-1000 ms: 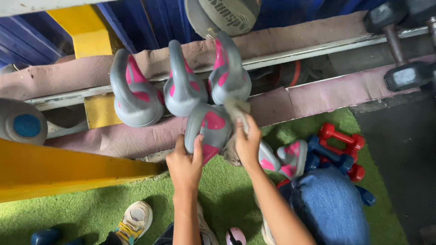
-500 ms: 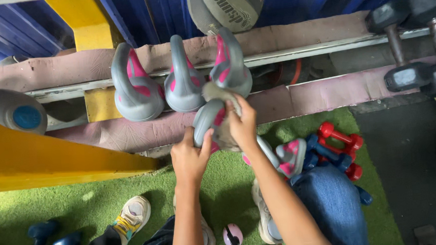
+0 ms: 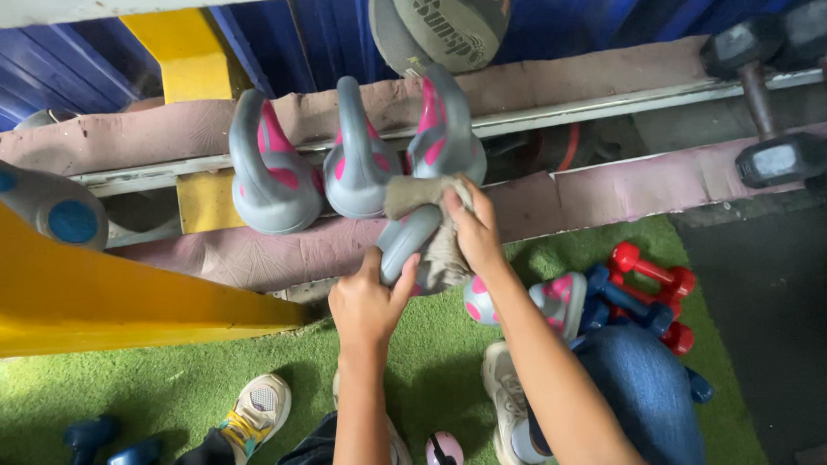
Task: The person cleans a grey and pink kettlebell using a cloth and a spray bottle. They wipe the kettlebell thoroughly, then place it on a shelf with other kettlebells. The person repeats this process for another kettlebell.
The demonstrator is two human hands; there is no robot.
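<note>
Green artificial turf [image 3: 251, 364] is stretching beneath a low rack shelf [image 3: 600, 190] backed by blue corrugated sheeting, where a person is crouching with a grey kettlebell [image 3: 407, 244] lifted just in front of the shelf edge. Left hand [image 3: 368, 303] is gripping the kettlebell from below, fingers [image 3: 401, 273] curling tight around its handle, while right hand [image 3: 475, 227] is pressing a beige cloth [image 3: 432, 224] against the top and side, fingers closing on the fabric. Three matching grey-and-pink kettlebells [image 3: 358, 165] are sitting side by side on the shelf behind it, touching one another; whether those are already wiped cannot be told (no visible difference in shine). More weights are waiting on the turf: another grey-and-pink one [image 3: 554, 301] beside the knee, red dumbbells [image 3: 657, 281] and blue dumbbells [image 3: 90, 457]. Black hex dumbbells [image 3: 784, 100] are resting at the shelf's right end, a grey ball [image 3: 449, 18] above.
</note>
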